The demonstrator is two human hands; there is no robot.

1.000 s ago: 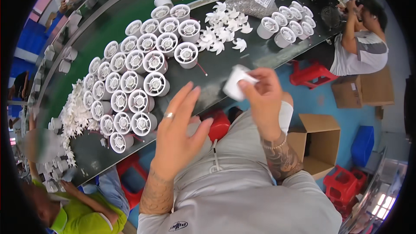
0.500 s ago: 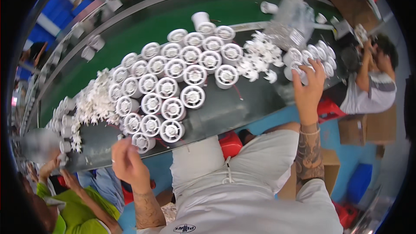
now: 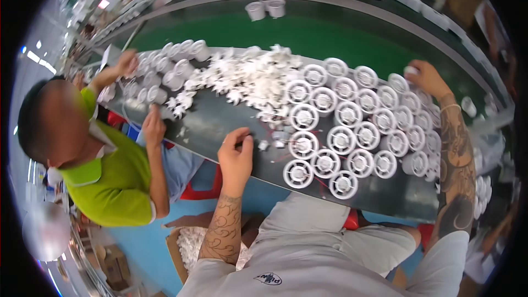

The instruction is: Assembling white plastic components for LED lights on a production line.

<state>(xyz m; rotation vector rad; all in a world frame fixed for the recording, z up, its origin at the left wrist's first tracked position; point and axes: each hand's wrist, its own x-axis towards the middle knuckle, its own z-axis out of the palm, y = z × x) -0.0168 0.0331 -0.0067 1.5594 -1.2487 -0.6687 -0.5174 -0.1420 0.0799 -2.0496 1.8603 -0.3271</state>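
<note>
Left hand (image 3: 236,154) now up on the bench (image 3: 220,126) edge, fingers curled on a small white piece (image 3: 264,145), earlier low by the lap, right hand (image 3: 426,77) still far out, closed on a white cup (image 3: 410,70), cups (image 3: 341,137) between hands

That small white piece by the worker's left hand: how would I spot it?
Find the dark worktable and its block of round white slotted cups. At the block's left edge rests the left hand; the small white piece lies beside its fingertips, tiny and alone, unlike the big ringed cups.
</note>
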